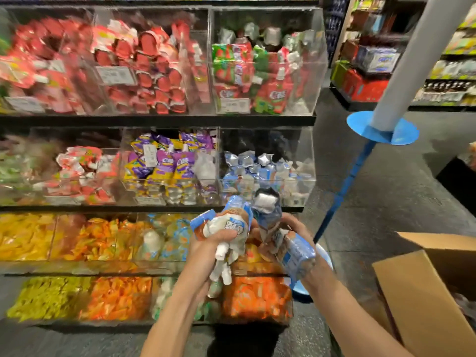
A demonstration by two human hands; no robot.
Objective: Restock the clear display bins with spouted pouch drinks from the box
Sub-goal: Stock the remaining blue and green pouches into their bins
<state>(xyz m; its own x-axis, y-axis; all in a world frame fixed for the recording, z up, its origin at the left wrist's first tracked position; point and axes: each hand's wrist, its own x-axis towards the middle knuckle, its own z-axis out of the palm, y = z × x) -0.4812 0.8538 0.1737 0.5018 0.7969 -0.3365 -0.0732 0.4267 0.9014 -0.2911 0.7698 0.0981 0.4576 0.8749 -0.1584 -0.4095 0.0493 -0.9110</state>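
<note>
Your left hand (206,247) is curled tight round a bunch of white-and-blue pouches (226,225), bodies up, white spouts (221,252) hanging below your fingers. Your right hand (298,228) grips a second bunch of blue pouches (293,253). One lies across the palm toward your wrist and another stands up out of the grip with its silver base on top. The picture is blurred, so an exact count isn't possible. The two bunches are close together, nearly touching, in front of the shelving.

The box (417,292) is open cardboard at your lower right on the floor, well apart from both hands. Its contents are barely visible.

The clear display bins are stacked in tiers. The blue-pouch bin (305,188) sits on the second tier at the right end, just above your hands, partly filled with matching blue and silver pouches. Beside it on the left is the purple-and-yellow pouch bin (170,166). On the top tier, the red-and-green pouch bin (316,73) is on the right, and red packs (152,65) fill the bins to its left. On the lower tiers are orange and yellow bags (113,238).

A white pole (412,55) with a blue disc (404,135) leans at the right of the shelving.
</note>
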